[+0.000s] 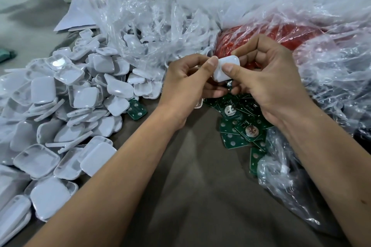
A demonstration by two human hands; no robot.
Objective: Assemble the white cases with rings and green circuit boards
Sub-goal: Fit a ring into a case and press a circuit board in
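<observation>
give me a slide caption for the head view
Both hands, left and right, pinch a white case above loose green circuit boards, beside a heap of white cases.

Soft, even light falls from above, bright enough. Glare streaks the plastic bags (200, 6) and one white spot shines on a case (59, 63) in the pile. My arms throw faint, blurry shadows on the grey cloth (200, 186). Wide lens bends the edges; far corners go soft, centre stays fairly sharp.
</observation>
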